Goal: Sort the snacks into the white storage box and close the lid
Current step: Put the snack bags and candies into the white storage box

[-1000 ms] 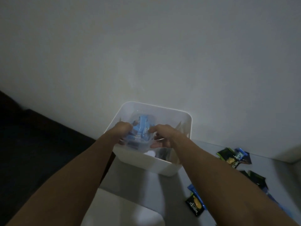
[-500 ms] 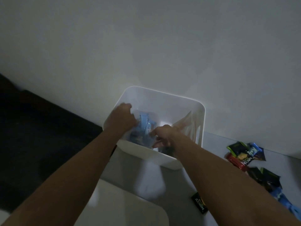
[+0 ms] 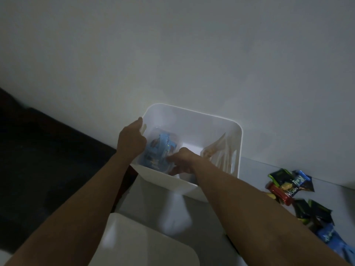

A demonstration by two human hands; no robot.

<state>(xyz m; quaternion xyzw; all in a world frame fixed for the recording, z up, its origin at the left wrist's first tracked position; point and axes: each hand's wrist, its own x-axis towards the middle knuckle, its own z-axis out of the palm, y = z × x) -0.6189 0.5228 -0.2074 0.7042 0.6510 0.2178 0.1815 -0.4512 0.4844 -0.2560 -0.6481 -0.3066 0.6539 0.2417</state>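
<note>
Hands are working inside the white box at twelve o'clock: left hand and right hand are gripping a blue snack bag. Loose snacks at three o'clock are risking being forgotten, and the lid at six o'clock is waiting.

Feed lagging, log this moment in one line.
both hands in white box | left hand, right hand on blue snack pack | lid off | loose snacks remain

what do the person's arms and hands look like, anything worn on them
Both forearms are bare up to the frame edge: no sleeves in view. The left hand and right hand show no gloves, and no watch or bracelet at the wrists. Rings cannot be ruled out in the dim light.
</note>
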